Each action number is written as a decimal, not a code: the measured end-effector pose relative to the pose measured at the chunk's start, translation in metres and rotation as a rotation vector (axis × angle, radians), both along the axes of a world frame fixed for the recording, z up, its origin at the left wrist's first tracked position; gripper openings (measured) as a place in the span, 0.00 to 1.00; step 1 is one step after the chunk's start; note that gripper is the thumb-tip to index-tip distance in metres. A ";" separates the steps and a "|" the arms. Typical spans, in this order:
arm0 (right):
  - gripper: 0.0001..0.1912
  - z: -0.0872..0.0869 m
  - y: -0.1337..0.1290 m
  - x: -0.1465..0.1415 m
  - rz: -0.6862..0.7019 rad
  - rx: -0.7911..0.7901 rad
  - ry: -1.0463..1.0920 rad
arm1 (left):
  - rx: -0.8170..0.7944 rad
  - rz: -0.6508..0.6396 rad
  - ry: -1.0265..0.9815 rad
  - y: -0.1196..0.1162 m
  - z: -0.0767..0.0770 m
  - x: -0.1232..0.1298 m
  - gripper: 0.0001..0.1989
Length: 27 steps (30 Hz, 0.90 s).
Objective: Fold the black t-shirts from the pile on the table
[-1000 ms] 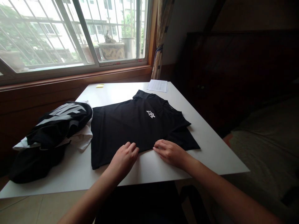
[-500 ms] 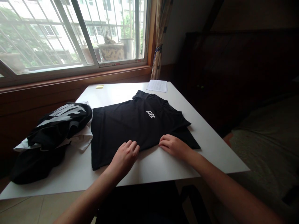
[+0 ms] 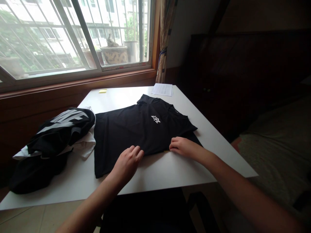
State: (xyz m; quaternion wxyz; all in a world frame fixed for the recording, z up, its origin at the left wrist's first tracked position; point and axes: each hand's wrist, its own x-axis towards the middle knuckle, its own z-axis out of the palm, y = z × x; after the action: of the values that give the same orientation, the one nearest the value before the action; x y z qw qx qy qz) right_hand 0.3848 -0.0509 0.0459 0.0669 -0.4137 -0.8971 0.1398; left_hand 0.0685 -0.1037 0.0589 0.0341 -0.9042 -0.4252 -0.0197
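A black T-shirt (image 3: 126, 127) with white "LIFE" lettering lies spread flat on the white table (image 3: 155, 174), its neck to the right and hem to the left. At the middle of its near edge, my left hand (image 3: 130, 159) has its fingers curled down and closed on the cloth. Farther right, below the near sleeve, my right hand (image 3: 183, 147) pinches the same edge; the fingertips are partly hidden. A small yellowish bit (image 3: 166, 151) shows at the edge just left of my right hand.
A heap of black and white clothes (image 3: 58, 132) lies at the table's left. White papers (image 3: 162, 89) and a yellow note (image 3: 102, 91) rest at the far edge. A barred window (image 3: 73, 35) and a tied curtain (image 3: 163, 55) stand behind.
My right hand has slid a little to the right along the shirt's near edge, toward the sleeve. My left hand stays nearly in place. The view has shifted slightly.
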 end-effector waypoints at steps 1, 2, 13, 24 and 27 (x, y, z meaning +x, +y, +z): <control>0.08 0.000 0.000 0.000 0.016 0.014 -0.030 | 0.003 0.004 -0.001 0.000 0.001 0.000 0.09; 0.08 -0.001 0.001 0.000 0.032 0.038 -0.069 | 0.007 0.006 -0.003 0.000 0.003 -0.001 0.09; 0.06 -0.005 -0.004 -0.014 0.143 0.298 -0.324 | 0.018 -0.003 0.007 0.001 0.006 -0.002 0.09; 0.08 -0.006 -0.008 0.005 0.142 0.396 -0.092 | -0.060 0.052 -0.085 0.001 0.012 -0.003 0.11; 0.09 -0.004 -0.010 0.006 0.128 0.409 -0.036 | -0.068 0.060 -0.092 0.002 0.012 -0.003 0.11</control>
State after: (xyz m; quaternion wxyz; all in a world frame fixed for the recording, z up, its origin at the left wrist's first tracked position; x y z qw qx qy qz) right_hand 0.3908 -0.0606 0.0416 0.1245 -0.3361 -0.9323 -0.0484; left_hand 0.0653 -0.1017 0.0708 -0.0156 -0.8898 -0.4539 -0.0456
